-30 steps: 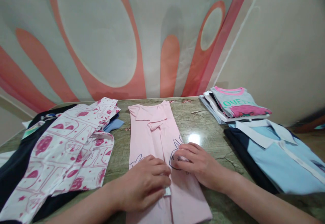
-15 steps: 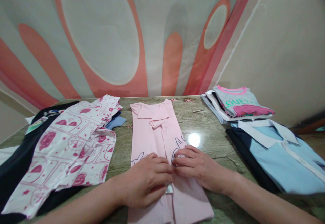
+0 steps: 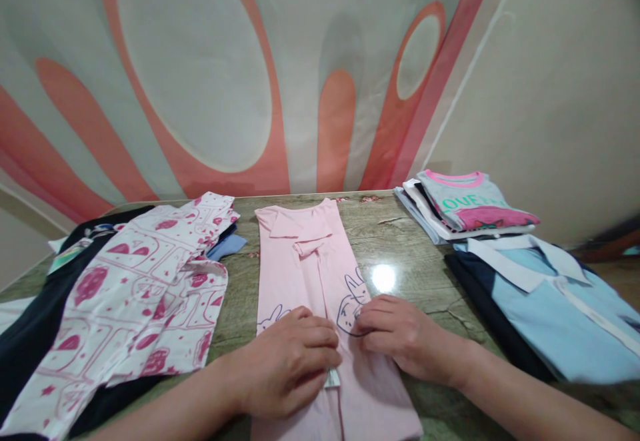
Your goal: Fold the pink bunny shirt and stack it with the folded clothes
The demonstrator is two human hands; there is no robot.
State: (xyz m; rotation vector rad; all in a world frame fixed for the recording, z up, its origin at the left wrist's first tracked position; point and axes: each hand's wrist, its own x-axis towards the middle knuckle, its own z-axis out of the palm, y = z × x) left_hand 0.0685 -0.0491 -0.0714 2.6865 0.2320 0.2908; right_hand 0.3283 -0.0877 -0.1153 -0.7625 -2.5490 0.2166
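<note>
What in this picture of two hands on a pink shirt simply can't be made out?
All in the head view:
Rabbit print on the pink shirt: partly covered by the left hand and right hand.
Whether the fingers pinch or just press the fabric: hidden beneath the hands.
White tag: print too small.
Grey shirt lettering: too small and blurred to read whole.
Dark clothes: mostly under the patterned cloth.
</note>
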